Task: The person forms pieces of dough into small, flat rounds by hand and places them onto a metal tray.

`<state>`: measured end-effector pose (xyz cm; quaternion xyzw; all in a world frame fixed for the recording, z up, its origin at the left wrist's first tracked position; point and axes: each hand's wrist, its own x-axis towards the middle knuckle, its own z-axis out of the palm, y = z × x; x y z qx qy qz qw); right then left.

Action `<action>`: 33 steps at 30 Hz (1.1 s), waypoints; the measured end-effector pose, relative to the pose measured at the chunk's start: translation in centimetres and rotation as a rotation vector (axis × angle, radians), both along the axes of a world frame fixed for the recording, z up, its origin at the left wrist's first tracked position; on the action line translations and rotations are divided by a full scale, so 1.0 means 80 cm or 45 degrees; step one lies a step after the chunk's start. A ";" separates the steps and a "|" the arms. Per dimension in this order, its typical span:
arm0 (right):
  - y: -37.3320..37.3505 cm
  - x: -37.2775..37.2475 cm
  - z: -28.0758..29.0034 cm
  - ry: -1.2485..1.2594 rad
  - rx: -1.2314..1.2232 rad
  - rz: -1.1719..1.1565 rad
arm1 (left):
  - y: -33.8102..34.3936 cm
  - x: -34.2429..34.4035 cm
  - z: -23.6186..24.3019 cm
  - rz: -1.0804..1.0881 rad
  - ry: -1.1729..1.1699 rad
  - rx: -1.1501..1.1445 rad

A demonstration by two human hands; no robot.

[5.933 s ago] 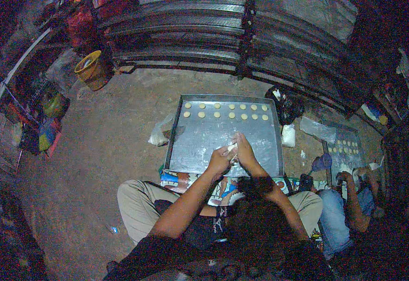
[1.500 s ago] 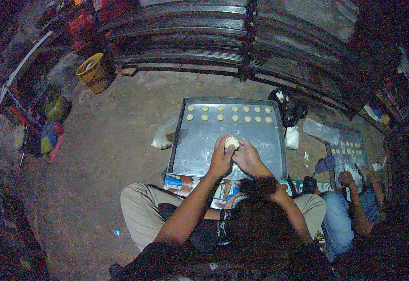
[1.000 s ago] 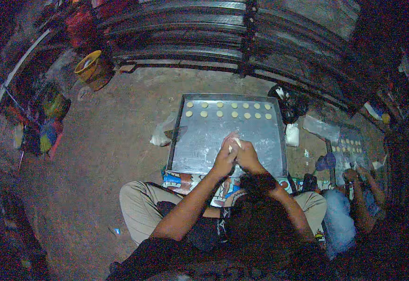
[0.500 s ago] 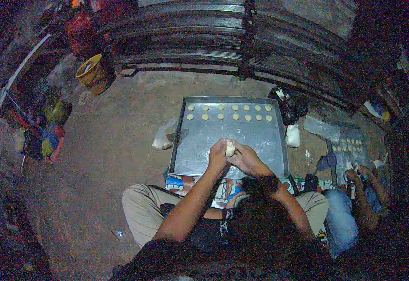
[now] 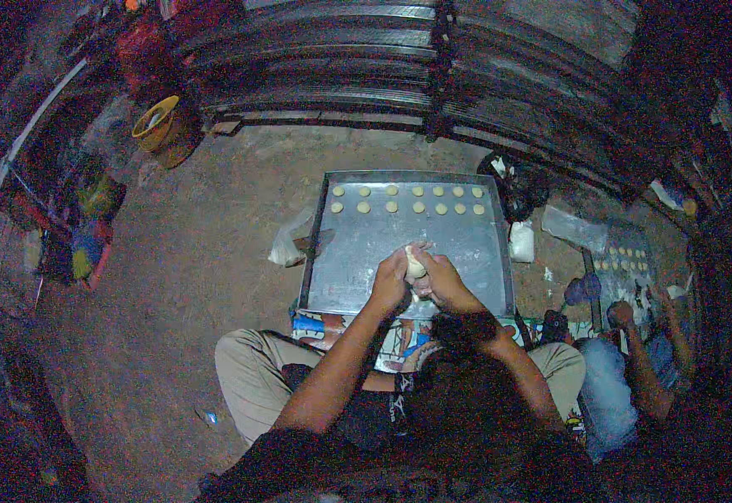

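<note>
Dough [image 5: 415, 266] in the grip of both hands [image 5: 388, 285] [image 5: 447, 283], over a metal tray [image 5: 345, 264] with pale rounds [image 5: 392, 207].

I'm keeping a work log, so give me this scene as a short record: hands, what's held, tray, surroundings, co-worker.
Left hand: cupped at the left of the pale dough
Right hand: gripping the same dough from the right
Position: over the near half of the large metal tray
On tray: fourteen pale round pieces, two rows of seven along the far side; white smears nearer the hands
Right of tray: white bag, black plastic bag
Far left: yellow bucket
Co-worker: hands at a second tray, partly blurred
</note>
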<state>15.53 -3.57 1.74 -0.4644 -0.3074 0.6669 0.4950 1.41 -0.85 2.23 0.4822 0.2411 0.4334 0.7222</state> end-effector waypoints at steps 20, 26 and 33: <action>0.008 -0.026 0.012 0.179 0.106 -0.123 | 0.013 -0.013 0.011 0.139 -0.204 -0.292; 0.005 -0.027 0.013 0.471 -0.112 -0.588 | -0.011 0.005 0.019 0.265 0.927 0.865; 0.016 0.020 -0.032 -0.030 -0.249 -0.690 | -0.024 0.017 0.003 0.075 1.152 1.295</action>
